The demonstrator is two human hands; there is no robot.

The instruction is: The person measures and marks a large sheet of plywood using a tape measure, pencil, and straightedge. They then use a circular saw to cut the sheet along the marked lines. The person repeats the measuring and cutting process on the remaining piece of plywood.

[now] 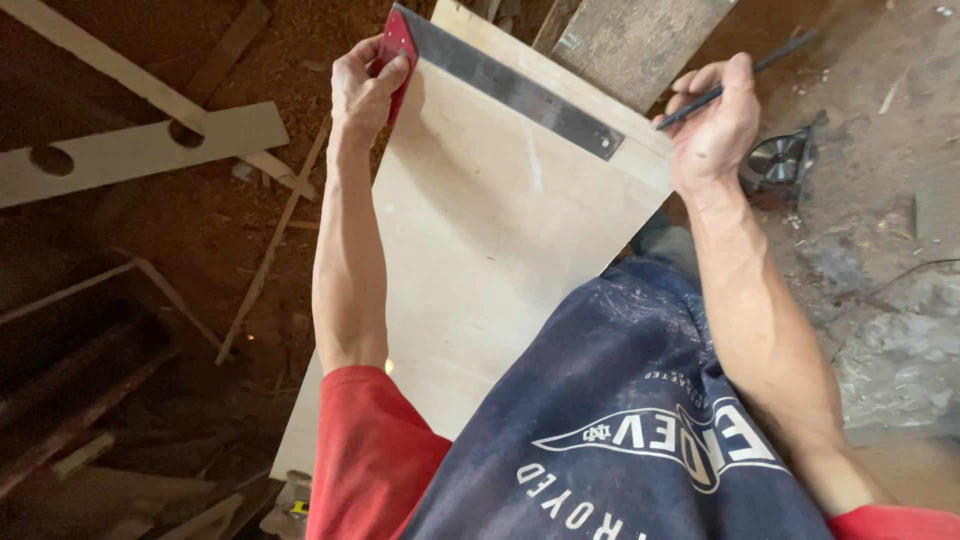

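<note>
Plywood board (480, 260) lies under both outstretched hands: left (365, 85) grips a square's red stock (395, 50), right (715, 125) pinches a pencil (740, 78).

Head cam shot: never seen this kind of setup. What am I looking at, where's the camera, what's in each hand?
There is no machine here: a person works with two bare hands, and the single camera sits on their head looking down, so you see their own arms and chest from above.

The left hand grips the red handle of a try square, pressing it against the edge of a pale plywood board. The square's metal blade lies flat across the board's far end.

The right hand holds a dark pencil near the blade's free end, at the board's other edge.

Around it: a sawdust-covered floor, a white plank with round holes to the left, loose wooden strips, and what looks like a power tool with a round disc beside the right hand.
</note>
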